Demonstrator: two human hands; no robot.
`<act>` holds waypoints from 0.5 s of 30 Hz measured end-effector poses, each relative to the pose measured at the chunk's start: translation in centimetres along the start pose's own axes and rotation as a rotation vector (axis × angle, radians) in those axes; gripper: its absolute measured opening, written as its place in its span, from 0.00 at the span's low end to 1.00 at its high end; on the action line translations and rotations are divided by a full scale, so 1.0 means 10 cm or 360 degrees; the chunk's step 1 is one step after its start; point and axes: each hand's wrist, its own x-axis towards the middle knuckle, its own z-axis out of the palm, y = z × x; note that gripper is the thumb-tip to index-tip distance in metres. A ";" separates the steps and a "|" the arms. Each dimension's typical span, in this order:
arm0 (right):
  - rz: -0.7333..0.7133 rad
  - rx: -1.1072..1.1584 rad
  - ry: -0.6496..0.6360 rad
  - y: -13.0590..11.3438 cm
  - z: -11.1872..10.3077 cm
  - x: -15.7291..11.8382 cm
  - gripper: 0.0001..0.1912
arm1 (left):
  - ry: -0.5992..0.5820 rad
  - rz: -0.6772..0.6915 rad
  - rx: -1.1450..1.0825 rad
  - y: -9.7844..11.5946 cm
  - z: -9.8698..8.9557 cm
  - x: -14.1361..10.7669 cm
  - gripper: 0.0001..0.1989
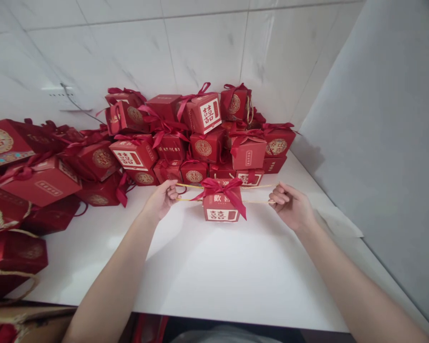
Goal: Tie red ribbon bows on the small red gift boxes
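Observation:
A small red box (222, 209) with a white label and a dark red ribbon bow (224, 189) on top is at the middle of the white table. Thin yellowish cords stretch out from both its sides. My left hand (165, 196) is closed on the cord (189, 186) at the box's left. On the other side, my right hand (289, 202) pinches the cord (259, 186). Neither hand touches the box itself.
Behind the box, several red boxes with bows (205, 147) are stacked against the tiled wall (207, 47). More red boxes (43, 178) fill the table's left side. A grey panel (386, 119) stands at the right. An open cardboard box (46, 324) is at the lower left.

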 end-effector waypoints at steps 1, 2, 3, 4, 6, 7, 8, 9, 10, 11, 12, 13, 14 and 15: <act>-0.0030 -0.0110 0.0011 0.03 -0.04 0.02 0.16 | -0.0009 0.0013 0.0095 -0.02 -0.01 0.00 0.16; -0.0062 -0.0250 0.0034 0.06 -0.09 0.05 0.16 | -0.0024 0.0018 0.0203 -0.05 -0.02 0.01 0.14; -0.0109 -0.0417 0.0069 0.11 -0.14 0.09 0.16 | -0.0038 0.0022 0.0308 -0.07 -0.03 0.02 0.13; -0.0178 -0.0599 0.0108 0.15 -0.19 0.12 0.18 | -0.0046 0.0025 0.0394 -0.08 -0.04 0.02 0.12; -0.0376 -0.0946 0.0091 0.24 -0.28 0.15 0.24 | -0.0055 0.0125 0.0578 -0.10 -0.06 0.04 0.11; -0.0478 -0.1081 0.0019 0.28 -0.31 0.16 0.24 | -0.0096 0.0227 0.0685 -0.11 -0.07 0.06 0.12; -0.0561 -0.1182 -0.0095 0.32 -0.32 0.15 0.24 | -0.0179 0.0341 0.0799 -0.13 -0.08 0.07 0.15; -0.0614 -0.1258 -0.0230 0.36 -0.32 0.13 0.23 | -0.0302 0.0449 0.0910 -0.15 -0.08 0.08 0.21; -0.0635 -0.1307 -0.0366 0.41 -0.29 0.11 0.24 | -0.0448 0.0536 0.1004 -0.19 -0.07 0.08 0.29; -0.0637 -0.1339 -0.0482 0.46 -0.25 0.09 0.28 | -0.0596 0.0592 0.1060 -0.23 -0.05 0.09 0.38; -0.0631 -0.1374 -0.0566 0.51 -0.20 0.07 0.34 | -0.0722 0.0614 0.1066 -0.29 -0.02 0.08 0.45; -0.0623 -0.1409 -0.0626 0.57 -0.13 0.05 0.42 | -0.0816 0.0617 0.1050 -0.35 0.03 0.07 0.49; -0.0607 -0.1432 -0.0668 0.62 -0.06 0.05 0.50 | -0.0883 0.0597 0.1004 -0.41 0.09 0.06 0.50; -0.0588 -0.1424 -0.0691 0.67 0.02 0.06 0.56 | -0.0931 0.0557 0.0938 -0.47 0.15 0.05 0.47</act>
